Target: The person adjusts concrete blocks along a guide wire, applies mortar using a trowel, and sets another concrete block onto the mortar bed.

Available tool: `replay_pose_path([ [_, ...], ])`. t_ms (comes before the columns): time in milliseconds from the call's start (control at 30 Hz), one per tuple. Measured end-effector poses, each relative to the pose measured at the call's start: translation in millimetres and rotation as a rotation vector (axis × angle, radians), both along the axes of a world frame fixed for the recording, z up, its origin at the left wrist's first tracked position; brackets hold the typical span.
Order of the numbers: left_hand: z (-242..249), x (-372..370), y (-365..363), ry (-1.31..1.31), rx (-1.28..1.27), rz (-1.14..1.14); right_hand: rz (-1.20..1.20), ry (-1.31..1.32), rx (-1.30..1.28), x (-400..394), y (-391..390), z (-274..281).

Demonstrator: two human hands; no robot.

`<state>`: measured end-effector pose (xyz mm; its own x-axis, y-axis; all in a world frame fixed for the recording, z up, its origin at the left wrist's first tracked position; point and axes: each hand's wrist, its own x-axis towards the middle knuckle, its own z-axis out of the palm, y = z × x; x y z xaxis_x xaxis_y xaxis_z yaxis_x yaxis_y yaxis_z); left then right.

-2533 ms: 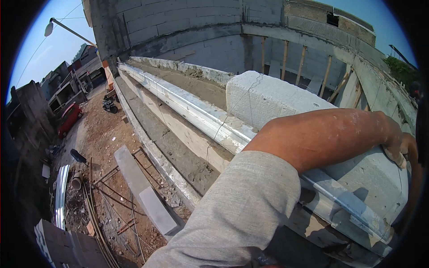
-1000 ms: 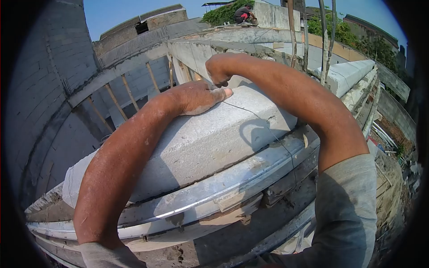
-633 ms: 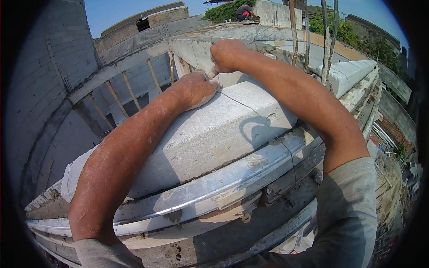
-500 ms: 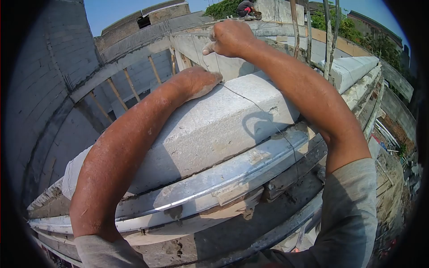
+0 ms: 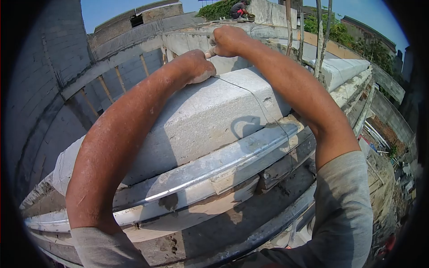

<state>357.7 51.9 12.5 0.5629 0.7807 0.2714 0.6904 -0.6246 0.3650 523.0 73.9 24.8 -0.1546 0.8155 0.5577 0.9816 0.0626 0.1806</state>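
Note:
A long white aerated-concrete block (image 5: pixel 214 114) lies across the top of the wall in front of me. A thin dark wire (image 5: pixel 248 90) crosses its top and hangs down its front face. My left hand (image 5: pixel 200 68) is closed at the block's far top edge, where the wire runs in under it. Just above and right of it, my right hand (image 5: pixel 229 41) is closed in a pinch, its thumb and fingertips close to the left hand. The wire between the two hands is mostly hidden behind the fingers.
A shiny metal channel (image 5: pixel 210 172) and wooden boards (image 5: pixel 228 201) run below the block. Another white block (image 5: pixel 346 71) lies at right, beside upright poles (image 5: pixel 319 40). A person (image 5: pixel 240 10) crouches on the far wall. Rubble lies lower right.
My right hand has come down and my left hand has risen slightly, so they are closer together. The whole view has shifted a little.

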Motion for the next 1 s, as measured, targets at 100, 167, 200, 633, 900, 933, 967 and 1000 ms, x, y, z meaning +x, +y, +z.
replay_pose_path([
  [100, -4, -3, -11, -0.177, -0.130, 0.024, 0.303, 0.011, -0.084, -1, 5, -6],
  [167, -4, -2, -10, -0.153, -0.143, 0.030, 0.431, 0.069, -0.212, -5, 4, -10],
  [200, -4, -2, -6, -0.140, -0.152, 0.036, 0.499, 0.099, -0.277, -10, -1, -8],
  [633, -15, -7, 14, -0.111, -0.152, -0.006, 0.351, 0.123, -0.709, -1, -3, 0],
  [900, -13, -2, -3, -0.068, -0.171, 0.031, 0.356, 0.125, -0.721, -5, -4, 0],
  [933, -13, -1, -3, -0.078, -0.167, 0.048, 0.351, 0.126, -0.726, -5, -5, 0],
  [967, -14, 0, -2, -0.089, -0.162, 0.068, 0.348, 0.128, -0.730, -4, -5, 1],
  [1000, -16, -2, 1, -0.100, -0.156, 0.091, 0.346, 0.133, -0.735, -4, -6, 2],
])
